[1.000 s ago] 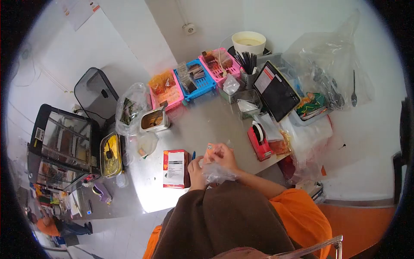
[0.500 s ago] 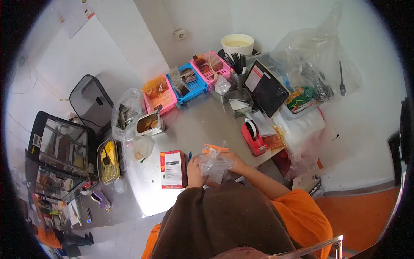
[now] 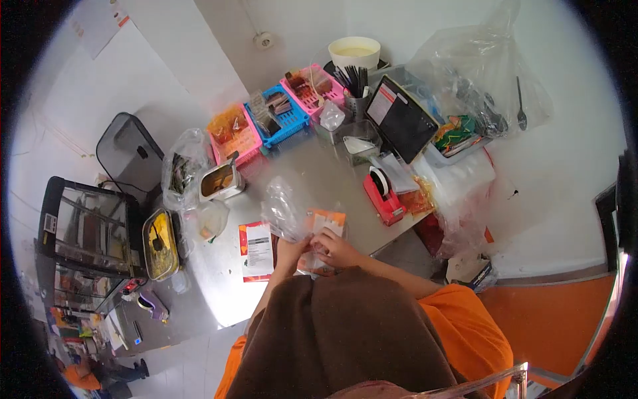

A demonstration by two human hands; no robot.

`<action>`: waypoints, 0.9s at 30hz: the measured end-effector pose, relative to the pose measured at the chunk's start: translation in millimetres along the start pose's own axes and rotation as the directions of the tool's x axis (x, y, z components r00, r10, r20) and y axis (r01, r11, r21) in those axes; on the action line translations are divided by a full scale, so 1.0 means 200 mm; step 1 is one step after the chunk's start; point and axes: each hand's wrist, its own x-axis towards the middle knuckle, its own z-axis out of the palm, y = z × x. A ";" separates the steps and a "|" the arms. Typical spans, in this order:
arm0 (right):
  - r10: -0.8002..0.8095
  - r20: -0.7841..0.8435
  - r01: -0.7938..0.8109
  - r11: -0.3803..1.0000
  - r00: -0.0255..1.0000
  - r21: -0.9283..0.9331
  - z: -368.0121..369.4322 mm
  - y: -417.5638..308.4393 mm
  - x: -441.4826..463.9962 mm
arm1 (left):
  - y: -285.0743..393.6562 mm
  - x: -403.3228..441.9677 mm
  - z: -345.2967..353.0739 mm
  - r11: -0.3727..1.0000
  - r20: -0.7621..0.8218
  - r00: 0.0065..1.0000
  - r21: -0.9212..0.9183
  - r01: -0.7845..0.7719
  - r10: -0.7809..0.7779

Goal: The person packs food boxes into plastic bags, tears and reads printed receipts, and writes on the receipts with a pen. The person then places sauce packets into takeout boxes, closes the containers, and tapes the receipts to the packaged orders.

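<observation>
My left hand [image 3: 290, 255] is closed on a clear plastic bag [image 3: 282, 205], whose loose part stands up and away from me over the table. Against it, my right hand [image 3: 334, 249] has its fingers bent and pinched at the gathered edge of the bag. Under and beyond the right hand lies an orange-and-white printed packet [image 3: 329, 219], partly covered by the fingers. Left of my left hand is a red box with a white printed label [image 3: 258, 253]. More clear plastic shows beneath my hands, but its shape is hard to make out.
A red tape dispenser [image 3: 384, 199] stands to the right, before a tilted tablet [image 3: 401, 120]. Pink and blue baskets [image 3: 278, 114] line the back, near a metal container [image 3: 221, 181]. A glass dish of yellow food [image 3: 161, 243] is at left. A person [image 3: 83, 376] appears far lower left.
The crumpled bag between my hands is now raised and stretched out away from me. My hands have come together, uncovering more of the orange packet. The view has shifted slightly.
</observation>
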 end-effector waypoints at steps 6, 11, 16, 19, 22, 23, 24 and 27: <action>-0.081 -0.078 0.083 0.996 0.994 0.024 0.03 0.11 0.02 | -0.07 0.02 -0.07 0.966 0.070 0.977 -0.148 0.210 -0.202; 0.411 0.150 -0.407 0.659 0.899 0.633 0.02 0.12 0.00 | -0.05 -0.01 -0.07 0.991 0.028 0.994 -0.085 0.104 -0.102; 0.485 0.256 -0.526 0.577 0.836 0.625 0.00 0.12 0.04 | -0.05 -0.01 -0.07 0.974 0.036 0.989 -0.170 0.149 -0.145; 0.483 0.302 -0.561 0.592 0.822 0.579 0.01 0.15 0.06 | -0.11 0.02 -0.10 0.968 0.048 0.989 -0.204 0.144 -0.137; 0.496 0.292 -0.563 0.579 0.817 0.590 0.02 0.16 0.06 | -0.08 0.01 -0.08 0.963 0.084 0.991 -0.242 0.119 -0.102; 0.508 0.276 -0.561 0.578 0.816 0.593 0.02 0.16 0.06 | -0.06 0.00 -0.07 0.960 0.097 0.991 -0.258 0.112 -0.089; 0.519 0.261 -0.559 0.577 0.814 0.595 0.02 0.16 0.06 | -0.08 0.00 -0.07 0.964 0.098 0.991 -0.241 0.112 -0.091; 0.553 0.213 -0.550 0.566 0.806 0.614 0.04 0.16 0.06 | -0.15 0.02 -0.10 0.982 0.100 0.992 -0.162 0.093 -0.078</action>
